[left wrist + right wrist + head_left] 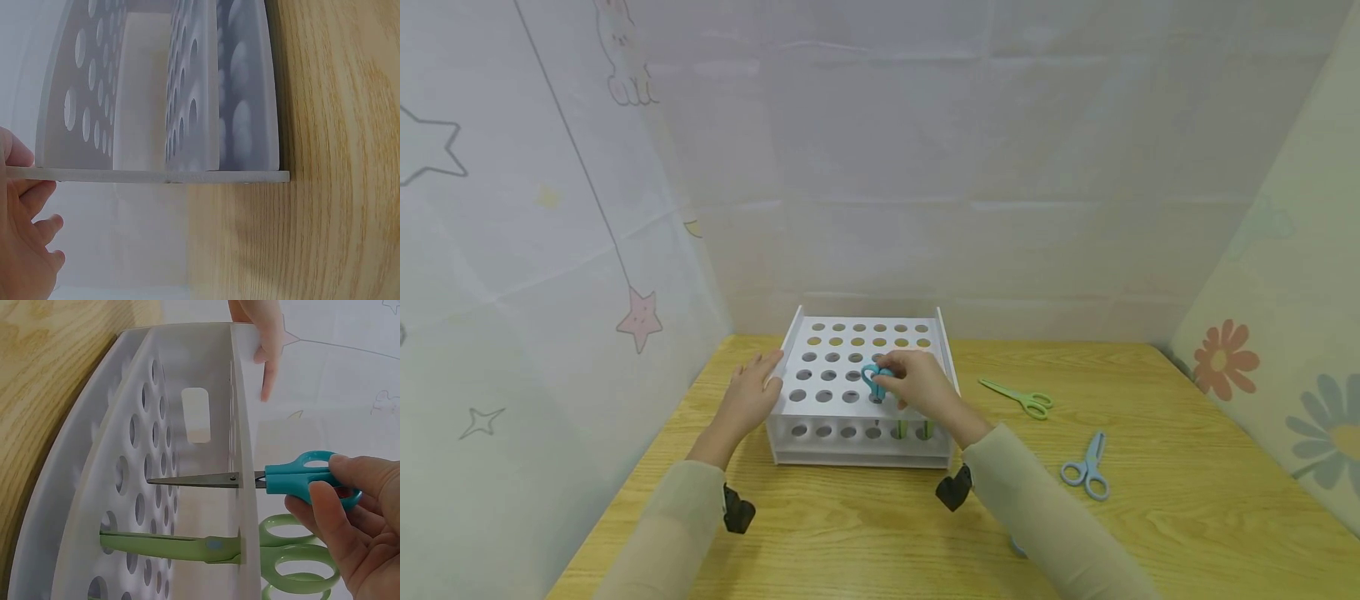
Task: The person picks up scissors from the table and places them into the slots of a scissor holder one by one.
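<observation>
A white perforated two-tier rack [861,459] stands on the table. My left hand [748,396] holds its left side panel at the top, thumb on the inner face and fingers outside in the left wrist view. With the thumb and fingers of my right hand [921,383] I pinch the handles of teal scissors [284,481]. Their closed blades point down through a front-row hole of the top tier, the tip right at a hole of the lower tier. Beside them, green scissors [187,548] sit upright in the rack. Another green pair is partly hidden behind my right hand.
Right of the rack, light green scissors [1017,394] lie on the wooden table [1187,467], with blue scissors [1091,467] nearer the front. A small blue piece [1017,547] shows beside my right sleeve. Printed curtains [880,208] hang behind and at both sides.
</observation>
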